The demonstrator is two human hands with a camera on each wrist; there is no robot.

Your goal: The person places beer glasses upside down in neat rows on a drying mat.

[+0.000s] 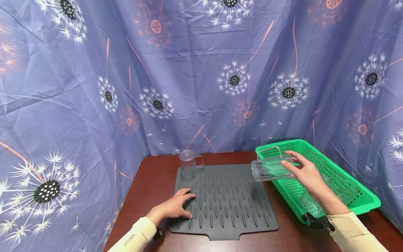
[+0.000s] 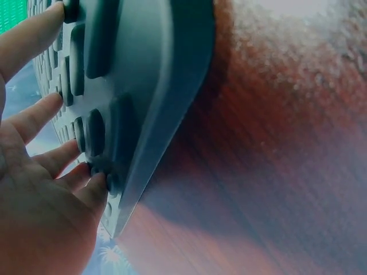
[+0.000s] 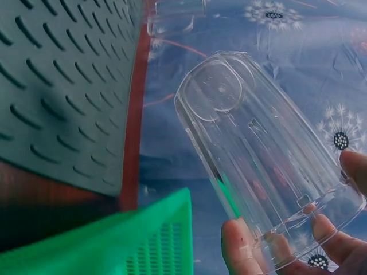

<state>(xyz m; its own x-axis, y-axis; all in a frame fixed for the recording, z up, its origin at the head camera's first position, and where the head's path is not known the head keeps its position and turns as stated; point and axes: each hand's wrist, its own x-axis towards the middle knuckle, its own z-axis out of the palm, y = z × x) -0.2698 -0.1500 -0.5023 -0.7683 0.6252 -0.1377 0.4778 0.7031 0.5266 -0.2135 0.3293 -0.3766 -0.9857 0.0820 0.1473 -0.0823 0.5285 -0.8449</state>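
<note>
My right hand (image 1: 308, 175) grips a clear mug (image 1: 272, 168) near its rim. The mug lies on its side in the air over the left edge of the green basket (image 1: 368, 204), its handle upward and its base pointing left over the mat. In the right wrist view, fingers and thumb surround the rim end of the mug (image 3: 258, 149). My left hand (image 1: 173, 208) rests on the left edge of the grey ridged mat (image 1: 226, 210), fingers spread; in the left wrist view its fingertips touch the ridges. Another clear mug (image 1: 188, 166) stands at the mat's back left corner, handle to the right.
Several clear glasses or mugs (image 1: 343, 187) lie in the basket; their exact kind is hard to tell. Mat and basket stand on a brown wooden table (image 1: 151, 182). A blue dandelion-print curtain (image 1: 195, 87) hangs behind and along both sides.
</note>
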